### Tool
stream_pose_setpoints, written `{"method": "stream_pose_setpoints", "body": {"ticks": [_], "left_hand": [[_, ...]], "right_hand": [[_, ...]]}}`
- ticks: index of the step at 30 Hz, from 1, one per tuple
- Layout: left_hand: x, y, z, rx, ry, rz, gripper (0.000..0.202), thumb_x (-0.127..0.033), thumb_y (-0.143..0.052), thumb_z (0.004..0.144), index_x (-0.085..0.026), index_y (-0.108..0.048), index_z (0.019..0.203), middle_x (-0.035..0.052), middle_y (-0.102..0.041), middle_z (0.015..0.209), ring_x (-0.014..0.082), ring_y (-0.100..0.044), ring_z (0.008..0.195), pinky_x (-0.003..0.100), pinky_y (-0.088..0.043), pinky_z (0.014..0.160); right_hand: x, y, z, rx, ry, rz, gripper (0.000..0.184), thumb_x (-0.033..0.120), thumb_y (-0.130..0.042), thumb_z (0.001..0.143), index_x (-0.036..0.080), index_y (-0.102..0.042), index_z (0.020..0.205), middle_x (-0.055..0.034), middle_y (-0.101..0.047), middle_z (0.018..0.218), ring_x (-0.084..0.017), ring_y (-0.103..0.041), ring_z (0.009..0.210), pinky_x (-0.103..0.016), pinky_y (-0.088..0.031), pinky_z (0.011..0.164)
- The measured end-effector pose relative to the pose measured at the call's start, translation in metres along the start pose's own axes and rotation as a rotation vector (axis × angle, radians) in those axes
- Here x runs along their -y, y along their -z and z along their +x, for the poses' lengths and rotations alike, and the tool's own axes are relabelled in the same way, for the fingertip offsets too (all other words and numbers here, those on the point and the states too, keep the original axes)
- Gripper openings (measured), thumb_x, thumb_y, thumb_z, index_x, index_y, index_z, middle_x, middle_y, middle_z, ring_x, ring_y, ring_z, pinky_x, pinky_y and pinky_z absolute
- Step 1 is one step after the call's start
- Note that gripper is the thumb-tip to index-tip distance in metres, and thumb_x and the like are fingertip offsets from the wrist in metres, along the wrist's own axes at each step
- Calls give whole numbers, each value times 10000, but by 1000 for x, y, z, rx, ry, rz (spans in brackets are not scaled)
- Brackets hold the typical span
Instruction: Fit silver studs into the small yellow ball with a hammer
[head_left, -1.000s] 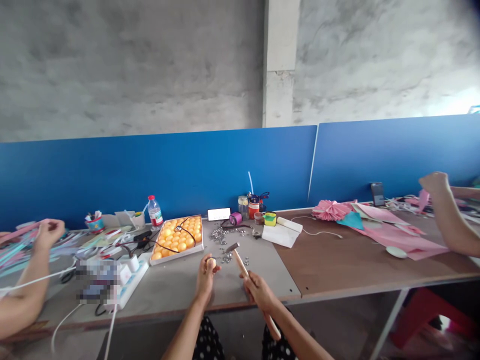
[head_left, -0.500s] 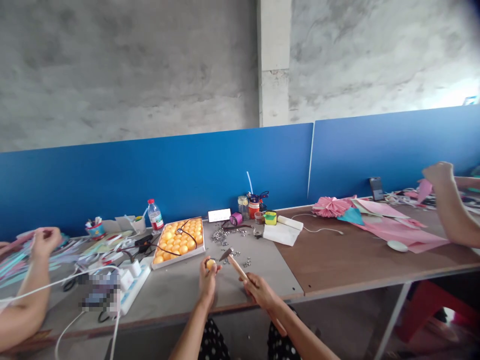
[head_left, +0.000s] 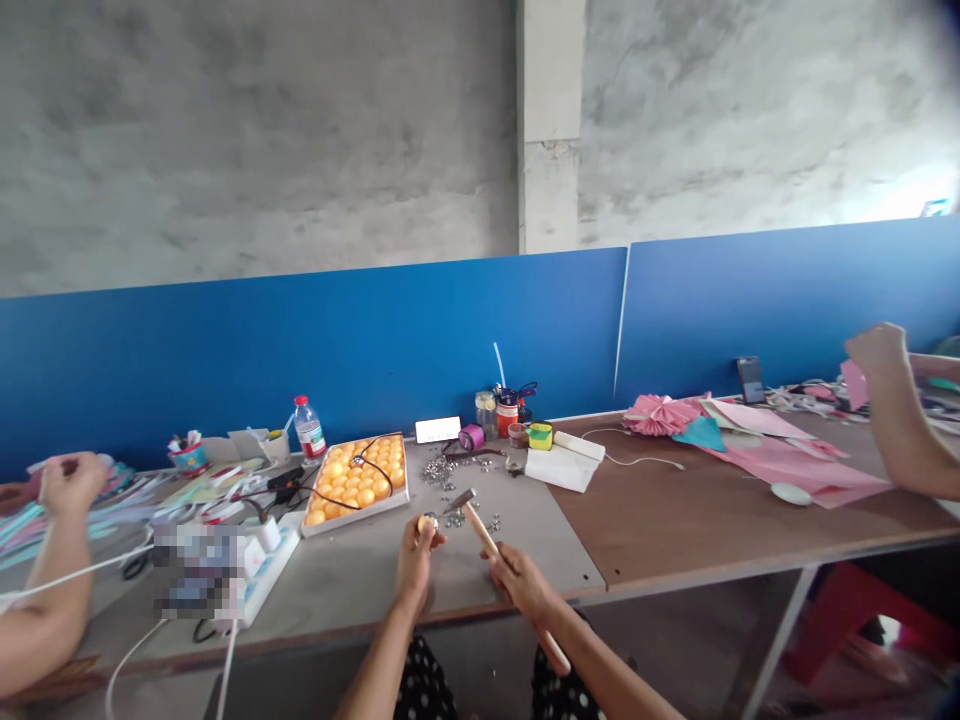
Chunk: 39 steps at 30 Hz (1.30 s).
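My left hand [head_left: 415, 560] is closed round a small orange ball [head_left: 425, 522], held up over the grey tabletop. A shiny metallic bit shows on the ball's right side, too small to name. My right hand [head_left: 517, 580] grips a hammer [head_left: 482, 530] by its pale wooden handle, whose butt sticks out below the wrist. The hammer's dark head is just right of the ball, its narrow end pointing at it. Behind both hands small shiny metal pieces [head_left: 442, 472] lie scattered. To the left rests a tray of similar orange balls [head_left: 352, 485], a dark cord across it.
A power strip [head_left: 270, 570] with cords and a red-capped bottle [head_left: 309, 428] stand left. At the back are a purple spool [head_left: 471, 437], a tool cup [head_left: 508, 412] and white paper [head_left: 562, 467]. Co-workers' arms [head_left: 904, 420] reach in from both sides; pink paper [head_left: 802, 465] lies right.
The hammer's head has moved slightly right and up, away from the ball. My left hand has turned the ball a little, so a metallic bit shows. The left co-worker's hand shifted left.
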<state>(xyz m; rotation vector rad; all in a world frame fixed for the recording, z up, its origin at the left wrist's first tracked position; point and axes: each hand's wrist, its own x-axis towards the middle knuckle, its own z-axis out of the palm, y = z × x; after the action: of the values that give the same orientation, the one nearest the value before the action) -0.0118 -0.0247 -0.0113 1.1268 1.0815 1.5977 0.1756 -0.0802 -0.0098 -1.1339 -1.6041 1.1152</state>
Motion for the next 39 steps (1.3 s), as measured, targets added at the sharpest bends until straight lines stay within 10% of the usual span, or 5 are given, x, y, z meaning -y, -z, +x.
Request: {"method": "stream_pose_setpoints", "body": {"ticks": [39], "left_hand": [[-2, -1, -3, -49, -67, 142, 494, -560, -624, 652, -168, -538, 942, 15, -616, 769, 193, -645, 668, 319, -480, 672]], "right_hand": [[1, -2, 3, 8, 42, -57, 505, 596, -411, 793, 134, -586, 898, 42, -419, 562, -75, -353, 482, -196, -295, 459]]}}
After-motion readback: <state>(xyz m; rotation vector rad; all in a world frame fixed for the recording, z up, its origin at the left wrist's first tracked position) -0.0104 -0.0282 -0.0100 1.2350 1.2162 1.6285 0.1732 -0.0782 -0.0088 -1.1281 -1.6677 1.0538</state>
